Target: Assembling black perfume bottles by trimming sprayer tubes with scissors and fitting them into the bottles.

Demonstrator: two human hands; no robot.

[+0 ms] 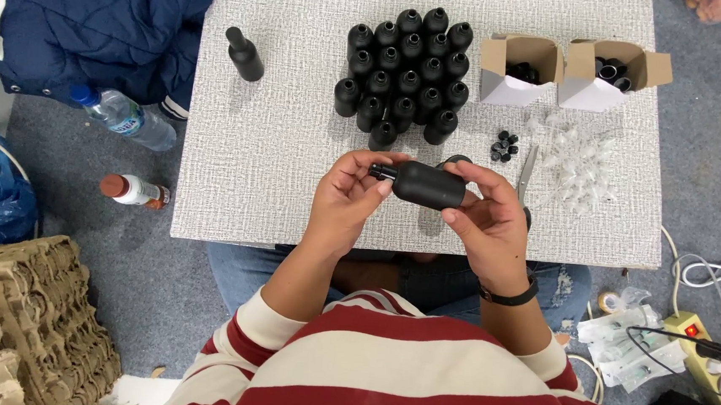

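A matte black bottle [426, 184] lies sideways in the air above the near part of the low white table [272, 137]. My right hand [490, 224] grips its body. My left hand [348, 197] pinches the black cap at its neck, which points left. Behind the hands stands a tight cluster of several uncapped black bottles [403, 70]. One capped black bottle [245, 54] stands alone at the table's far left.
Two open white cartons [518, 70] [610, 74] hold black parts at the far right. Loose black caps [505, 145], scissors [527, 172] and clear tubes [579, 163] lie beside them. A blue jacket [94, 15], two drink bottles and a power strip [709, 358] are on the floor.
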